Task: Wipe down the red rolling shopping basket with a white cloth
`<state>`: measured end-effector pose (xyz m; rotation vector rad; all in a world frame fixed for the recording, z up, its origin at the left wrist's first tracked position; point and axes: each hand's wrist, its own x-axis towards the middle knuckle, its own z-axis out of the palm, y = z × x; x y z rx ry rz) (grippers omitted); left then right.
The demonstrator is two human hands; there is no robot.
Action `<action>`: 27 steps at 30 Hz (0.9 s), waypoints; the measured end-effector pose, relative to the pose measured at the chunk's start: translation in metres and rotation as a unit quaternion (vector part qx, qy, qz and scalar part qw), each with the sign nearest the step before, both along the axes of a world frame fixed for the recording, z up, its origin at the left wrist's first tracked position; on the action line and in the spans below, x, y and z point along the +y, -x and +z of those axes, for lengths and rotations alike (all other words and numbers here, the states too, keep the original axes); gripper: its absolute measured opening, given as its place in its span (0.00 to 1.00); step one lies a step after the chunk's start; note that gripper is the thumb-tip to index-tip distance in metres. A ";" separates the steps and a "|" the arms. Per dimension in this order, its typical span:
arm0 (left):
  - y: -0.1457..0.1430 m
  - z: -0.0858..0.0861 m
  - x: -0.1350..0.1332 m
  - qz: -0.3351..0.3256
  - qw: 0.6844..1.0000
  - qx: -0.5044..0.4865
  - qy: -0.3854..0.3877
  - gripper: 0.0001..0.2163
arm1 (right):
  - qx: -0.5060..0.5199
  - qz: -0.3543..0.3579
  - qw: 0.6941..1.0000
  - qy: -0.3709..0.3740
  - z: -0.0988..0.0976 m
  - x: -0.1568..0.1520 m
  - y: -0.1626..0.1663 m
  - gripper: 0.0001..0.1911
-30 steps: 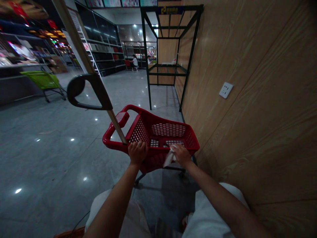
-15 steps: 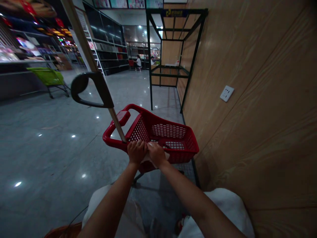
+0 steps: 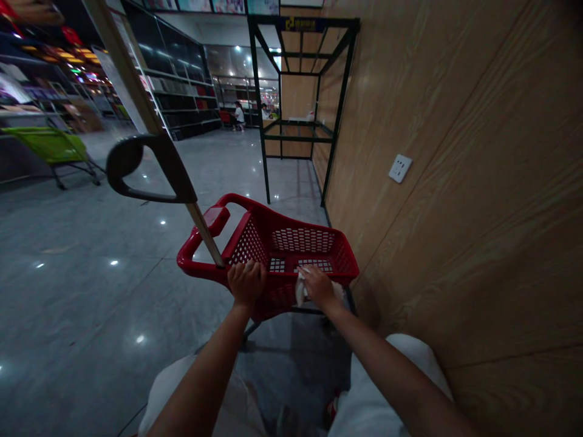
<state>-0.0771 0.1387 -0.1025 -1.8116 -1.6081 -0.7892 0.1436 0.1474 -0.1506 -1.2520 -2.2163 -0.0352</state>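
A red plastic shopping cart [image 3: 303, 233] with a perforated basket stands in front of my knees. My left hand [image 3: 247, 282] is closed over its near rim, by the handle end. Farther right along the same rim, my right hand [image 3: 316, 285] grips a pale cloth [image 3: 301, 290] and presses it against the rim; part of the cloth hangs down the basket's outer side. A metal pole [image 3: 207, 237] with a dark looped grip [image 3: 152, 170] slants up from the cart's handle end.
A wood-grain wall [image 3: 450, 200] with a socket [image 3: 400, 168] runs close along the right. Beyond the cart stands a dark metal frame rack [image 3: 298, 139]. A green cart [image 3: 52, 145] is at the left, and a person [image 3: 239, 115] is far back. Grey shiny floor [image 3: 113, 303] spreads leftward.
My right hand has slid right along the rim with the cloth, away from my left hand. My left hand stays on the rim. The view has shifted slightly to the right.
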 end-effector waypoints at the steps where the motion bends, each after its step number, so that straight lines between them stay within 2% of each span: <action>1: 0.000 0.001 0.000 0.002 1.000 0.001 0.001 0.11 | 0.014 0.012 1.000 -0.006 0.005 0.001 0.027 0.20; 4: 0.003 0.004 -0.002 0.005 1.000 0.014 0.011 0.12 | 0.055 0.021 0.998 -0.013 0.018 0.001 0.096 0.19; 6: 0.005 0.006 -0.004 0.001 1.000 0.026 0.016 0.11 | 0.066 0.032 0.997 -0.013 0.023 -0.002 0.114 0.18; 7: 0.006 0.008 -0.005 -0.002 0.999 0.028 0.019 0.11 | 0.065 0.047 0.997 -0.013 0.023 -0.003 0.112 0.18; 9: 0.007 0.009 -0.007 -0.009 1.000 0.021 0.021 0.10 | 0.057 0.080 0.995 -0.014 0.018 -0.004 0.089 0.20; 11: 0.007 0.008 -0.007 -0.011 1.000 0.006 0.025 0.10 | 0.049 0.083 0.995 -0.012 0.008 -0.004 0.046 0.22; 16: 0.001 0.002 -0.005 -0.019 1.000 0.012 0.007 0.10 | 0.019 -0.001 0.999 -0.025 -0.019 -0.007 -0.068 0.22; 18: -0.003 -0.001 -0.004 -0.017 1.000 0.012 0.002 0.10 | 0.020 -0.031 0.999 -0.031 -0.023 -0.008 -0.086 0.22; 19: -0.005 -0.002 -0.003 -0.014 1.000 0.009 0.002 0.10 | 0.025 -0.042 0.998 -0.032 -0.023 -0.008 -0.085 0.21; 22: -0.011 -0.003 -0.003 -0.014 1.000 0.000 0.008 0.10 | 0.052 -0.045 0.997 -0.032 -0.014 -0.009 -0.042 0.21; 25: -0.014 -0.002 -0.006 -0.020 1.000 -0.004 0.019 0.10 | 0.075 0.017 0.996 -0.033 0.003 -0.009 0.036 0.21; 27: -0.013 -0.001 -0.008 -0.026 0.999 -0.007 0.028 0.10 | 0.092 0.023 0.995 -0.031 0.013 -0.009 0.079 0.21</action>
